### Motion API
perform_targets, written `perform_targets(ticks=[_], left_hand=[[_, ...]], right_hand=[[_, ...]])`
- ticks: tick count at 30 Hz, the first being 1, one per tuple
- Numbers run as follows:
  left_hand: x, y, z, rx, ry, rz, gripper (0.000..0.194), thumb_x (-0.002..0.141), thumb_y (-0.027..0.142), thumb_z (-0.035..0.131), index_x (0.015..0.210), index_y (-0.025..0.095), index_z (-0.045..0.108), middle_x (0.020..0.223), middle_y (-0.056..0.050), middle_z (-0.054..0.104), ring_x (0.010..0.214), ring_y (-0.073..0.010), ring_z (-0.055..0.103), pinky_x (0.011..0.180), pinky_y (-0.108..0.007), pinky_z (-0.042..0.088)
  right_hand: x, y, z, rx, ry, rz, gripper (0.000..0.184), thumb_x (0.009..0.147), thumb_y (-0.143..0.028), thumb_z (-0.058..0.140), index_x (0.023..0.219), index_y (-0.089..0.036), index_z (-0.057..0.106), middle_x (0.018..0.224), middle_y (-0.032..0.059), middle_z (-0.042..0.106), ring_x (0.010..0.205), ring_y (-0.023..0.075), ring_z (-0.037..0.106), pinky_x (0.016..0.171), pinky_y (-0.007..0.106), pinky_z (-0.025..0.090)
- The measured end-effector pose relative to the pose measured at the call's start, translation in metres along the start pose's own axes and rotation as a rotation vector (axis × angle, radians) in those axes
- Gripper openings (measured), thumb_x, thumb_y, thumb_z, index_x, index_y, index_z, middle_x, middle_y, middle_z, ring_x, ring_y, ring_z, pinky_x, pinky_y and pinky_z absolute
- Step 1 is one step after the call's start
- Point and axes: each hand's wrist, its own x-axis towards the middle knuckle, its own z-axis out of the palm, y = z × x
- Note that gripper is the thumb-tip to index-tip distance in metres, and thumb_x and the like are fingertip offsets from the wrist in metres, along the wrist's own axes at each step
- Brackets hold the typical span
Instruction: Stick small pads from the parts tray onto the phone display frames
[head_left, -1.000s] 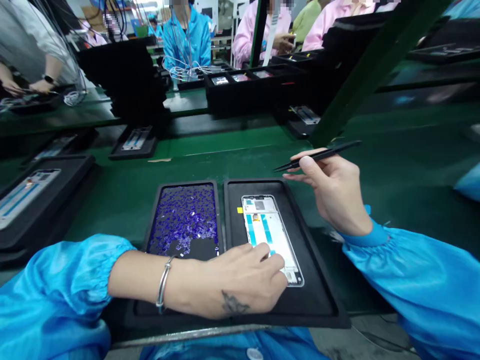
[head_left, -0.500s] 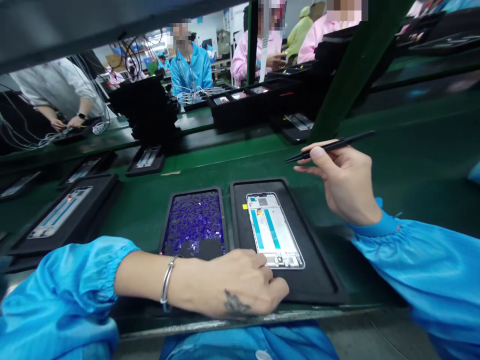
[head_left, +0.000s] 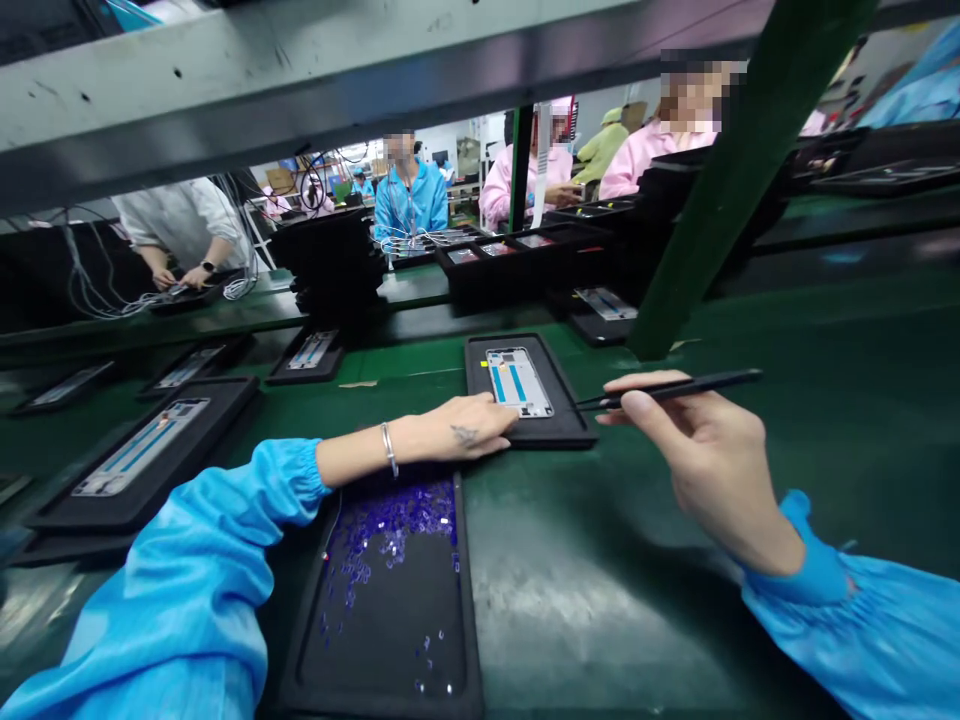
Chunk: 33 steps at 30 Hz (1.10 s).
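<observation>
My left hand (head_left: pixel 461 430) lies stretched forward on the near left corner of a black tray (head_left: pixel 559 425) that carries a white phone frame (head_left: pixel 517 382) with blue strips. Its fingers rest flat against the tray's edge. My right hand (head_left: pixel 701 450) hovers to the right of that tray, fingers pinched on black tweezers (head_left: pixel 675 388) whose tips point left toward it. Close to me lies a second black tray (head_left: pixel 390 590) scattered with several small blue parts. Both my sleeves are bright blue.
A green belt (head_left: pixel 570 590) runs under everything. More black trays with phone frames (head_left: pixel 142 450) sit at the left and further back. A slanted green post (head_left: pixel 720 180) rises right of centre. A grey beam (head_left: pixel 300 70) crosses overhead. Other people work beyond the belt.
The tray with the phone frame has slid away from me onto the belt, with my left hand stretched out on it. The blue-parts tray stays close. My right hand keeps the tweezers.
</observation>
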Motion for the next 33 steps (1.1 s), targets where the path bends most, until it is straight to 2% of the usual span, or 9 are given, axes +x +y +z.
perform_targets(ticks=[3,7,11,17,21,24,28,31,33], left_hand=[[0.006,-0.036,0.005,0.023,0.029,-0.106,0.019,0.100,0.030,0.043,0.103,0.014,0.053,0.095,-0.007,0.061,0.090,-0.0182,0.057,0.076,-0.029,0.048],[0.005,-0.081,0.011,0.073,0.036,-0.246,0.026,0.097,0.034,0.053,0.113,0.014,0.058,0.108,-0.007,0.061,0.096,-0.0178,0.060,0.083,-0.037,0.053],[-0.001,-0.115,0.014,0.116,0.005,-0.341,0.032,0.095,0.036,0.057,0.119,0.015,0.057,0.118,-0.009,0.060,0.101,-0.0197,0.061,0.087,-0.040,0.054],[-0.004,-0.140,0.013,0.175,-0.053,-0.458,0.034,0.095,0.036,0.057,0.122,0.015,0.056,0.120,-0.009,0.059,0.103,-0.0204,0.061,0.088,-0.041,0.054],[0.008,-0.147,0.002,0.218,-0.107,-0.449,0.034,0.095,0.036,0.057,0.122,0.015,0.056,0.121,-0.009,0.058,0.104,-0.0208,0.060,0.088,-0.042,0.053],[0.036,-0.143,-0.014,0.247,-0.095,-0.381,0.036,0.094,0.036,0.058,0.123,0.015,0.056,0.123,-0.010,0.058,0.107,-0.0217,0.060,0.090,-0.043,0.053],[0.106,-0.120,-0.024,0.233,-0.019,-0.273,0.036,0.094,0.035,0.058,0.124,0.015,0.055,0.123,-0.010,0.057,0.106,-0.0215,0.060,0.089,-0.043,0.053],[0.162,-0.094,-0.014,0.189,0.036,-0.219,0.036,0.095,0.035,0.057,0.124,0.015,0.055,0.123,-0.010,0.057,0.105,-0.0210,0.060,0.088,-0.042,0.054],[0.194,-0.078,-0.002,0.161,0.059,-0.209,0.036,0.095,0.035,0.057,0.124,0.015,0.055,0.123,-0.010,0.057,0.105,-0.0209,0.060,0.088,-0.041,0.054]], right_hand=[[-0.005,0.001,0.002,-0.053,-0.096,-0.053,0.023,0.086,-0.039,0.064,0.093,-0.018,0.068,0.090,0.0041,0.067,0.070,0.0128,0.067,0.069,0.025,0.057],[-0.009,0.011,0.006,-0.090,-0.193,-0.106,0.023,0.087,-0.041,0.061,0.092,-0.020,0.068,0.091,0.0032,0.067,0.074,0.0129,0.067,0.068,0.024,0.056],[-0.012,0.020,0.009,-0.162,-0.251,-0.130,0.025,0.088,-0.043,0.060,0.095,-0.021,0.069,0.096,0.0028,0.068,0.080,0.0135,0.067,0.070,0.024,0.056],[-0.014,0.018,0.015,-0.195,-0.272,-0.241,0.024,0.089,-0.042,0.058,0.093,-0.021,0.069,0.094,0.0020,0.069,0.080,0.0135,0.066,0.070,0.025,0.055],[-0.016,0.017,0.022,-0.192,-0.303,-0.320,0.020,0.091,-0.036,0.057,0.095,-0.019,0.067,0.092,0.0022,0.068,0.080,0.0126,0.066,0.070,0.024,0.053],[-0.024,0.012,0.025,-0.165,-0.328,-0.477,0.013,0.091,-0.026,0.056,0.096,-0.017,0.064,0.089,0.0035,0.066,0.080,0.0111,0.064,0.070,0.023,0.051],[-0.037,0.003,0.020,-0.226,-0.411,-0.756,0.011,0.092,-0.018,0.052,0.096,-0.013,0.061,0.083,0.0055,0.060,0.078,0.0114,0.055,0.066,0.023,0.045],[-0.041,-0.001,0.011,-0.332,-0.419,-0.904,0.010,0.091,-0.017,0.052,0.093,-0.012,0.060,0.079,0.0051,0.056,0.074,0.0121,0.047,0.063,0.025,0.039],[-0.042,-0.001,0.005,-0.367,-0.393,-0.933,0.009,0.091,-0.017,0.052,0.092,-0.012,0.060,0.079,0.0049,0.056,0.074,0.0124,0.046,0.064,0.026,0.038]])
